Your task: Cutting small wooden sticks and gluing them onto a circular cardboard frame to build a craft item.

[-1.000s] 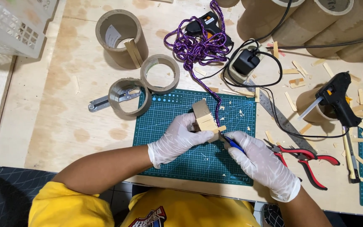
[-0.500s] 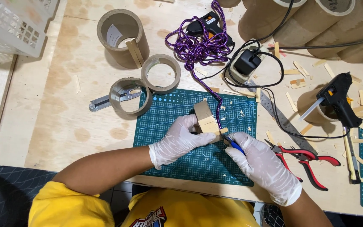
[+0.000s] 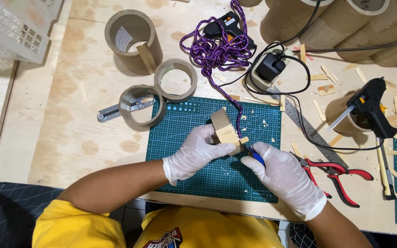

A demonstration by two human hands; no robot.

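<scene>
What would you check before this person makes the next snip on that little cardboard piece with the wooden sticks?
1. Left hand in a white glove grips the small cardboard piece faced with pale wooden sticks: ok.
2. Right hand holds the blue-handled cutting tool: ok.
3. Tool tip meets a stick end: cannot tell, too small.
4. Work sits over the green gridded cutting mat: ok.
5. Purple braided cord trailing onto the mat clear of the cut: not ok, it runs beside the piece.

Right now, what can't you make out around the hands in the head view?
- Blue-handled tool: its working end is hidden by the right hand and the cardboard piece.
- Cardboard piece: its underside is covered by the left hand.
- Cardboard tubes: cut off by the top edge.
</scene>
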